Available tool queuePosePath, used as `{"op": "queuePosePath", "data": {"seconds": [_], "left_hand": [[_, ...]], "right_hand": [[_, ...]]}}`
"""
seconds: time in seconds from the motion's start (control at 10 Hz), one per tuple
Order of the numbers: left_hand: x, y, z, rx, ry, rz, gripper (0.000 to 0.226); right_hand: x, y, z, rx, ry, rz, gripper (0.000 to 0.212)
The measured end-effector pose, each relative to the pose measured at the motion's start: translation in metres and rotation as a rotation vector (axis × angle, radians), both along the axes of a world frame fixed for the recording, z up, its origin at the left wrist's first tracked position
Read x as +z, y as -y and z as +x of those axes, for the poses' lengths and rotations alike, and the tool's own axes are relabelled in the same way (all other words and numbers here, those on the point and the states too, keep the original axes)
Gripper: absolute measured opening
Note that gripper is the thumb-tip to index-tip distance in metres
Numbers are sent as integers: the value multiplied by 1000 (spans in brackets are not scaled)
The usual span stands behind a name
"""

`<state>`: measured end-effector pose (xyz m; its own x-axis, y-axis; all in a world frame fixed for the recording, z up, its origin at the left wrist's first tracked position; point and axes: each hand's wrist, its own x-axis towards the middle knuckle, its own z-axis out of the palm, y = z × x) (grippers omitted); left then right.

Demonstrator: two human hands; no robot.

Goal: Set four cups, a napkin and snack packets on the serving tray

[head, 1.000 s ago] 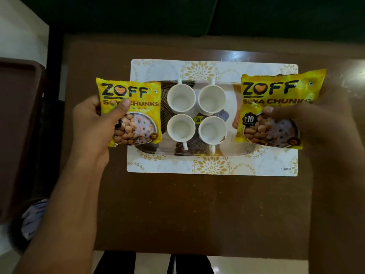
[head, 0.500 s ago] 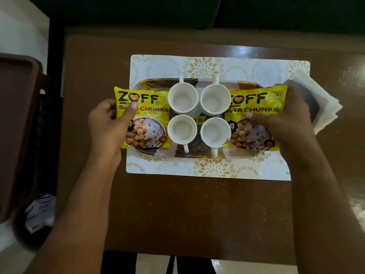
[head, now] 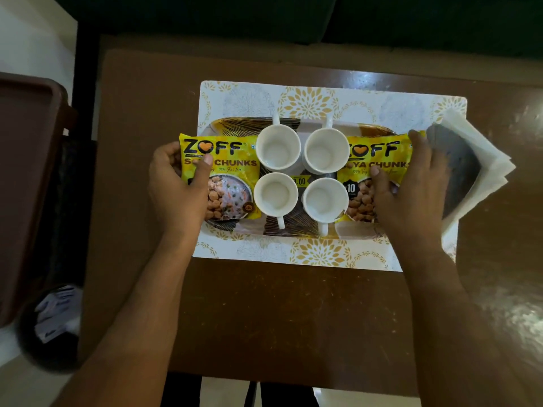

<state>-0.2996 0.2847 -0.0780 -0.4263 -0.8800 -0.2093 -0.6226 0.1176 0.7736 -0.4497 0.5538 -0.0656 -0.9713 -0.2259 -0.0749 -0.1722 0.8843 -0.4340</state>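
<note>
Seen from above, a serving tray point(head: 296, 230) with a gold-and-dark leaf print lies on a white placemat point(head: 293, 95) patterned with gold flowers, in the middle of a dark brown counter point(head: 279, 312). Four empty white cups sit close together in a square at the tray's centre: the far-left cup point(head: 277, 148) and far-right cup point(head: 325, 150) have handles pointing away from the person, while the near-left cup point(head: 275, 194) and near-right cup point(head: 324, 200) have handles pointing toward the person. A yellow snack packet point(head: 226, 174) printed "ZOFF" and "CHUNKS" lies at the tray's left end, its outer edge reaching past the tray rim; the left hand point(head: 176, 189) grips that edge, thumb pressed on the printed face and fingers curled beneath. A matching second packet point(head: 373, 168) lies at the right end just beside the two right-hand cups, and the right hand point(head: 411, 189) rests over it, thumb on its face and fingers wrapped round its outer edge. A stack of white napkins point(head: 482, 160) lies off the tray at the placemat's right edge, partly over the counter, with the right hand's shadow across it. At far left, beyond the counter's edge, stands a dark reddish-brown surface point(head: 26, 171), and below it a dark bin point(head: 50, 327) holds crumpled paper.
</note>
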Motion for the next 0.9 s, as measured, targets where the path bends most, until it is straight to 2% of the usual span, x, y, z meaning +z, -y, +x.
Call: {"op": "queuePosePath", "data": {"seconds": [0.1, 0.2, 0.3, 0.4, 0.5, 0.7, 0.9], "left_hand": [[4, -6, 0, -55, 63, -135, 55], [12, -16, 4, -180, 182, -396, 61], [14, -28, 9, -445, 299, -551, 61], [5, -34, 13, -657, 424, -595, 66], [-3, -35, 15, -719, 520, -618, 68], [-8, -33, 13, -748, 572, -635, 69], [4, -32, 14, -664, 476, -636, 70]], "right_hand": [[0, 3, 6, 26, -24, 61, 61], [5, 6, 16, 52, -109, 166, 63], [4, 6, 28, 164, -168, 199, 60], [-8, 0, 32, 241, -150, 197, 58], [-16, -4, 33, 244, -142, 234, 58], [-22, -3, 34, 242, -120, 241, 59], [0, 7, 41, 195, -208, 79, 57]]}}
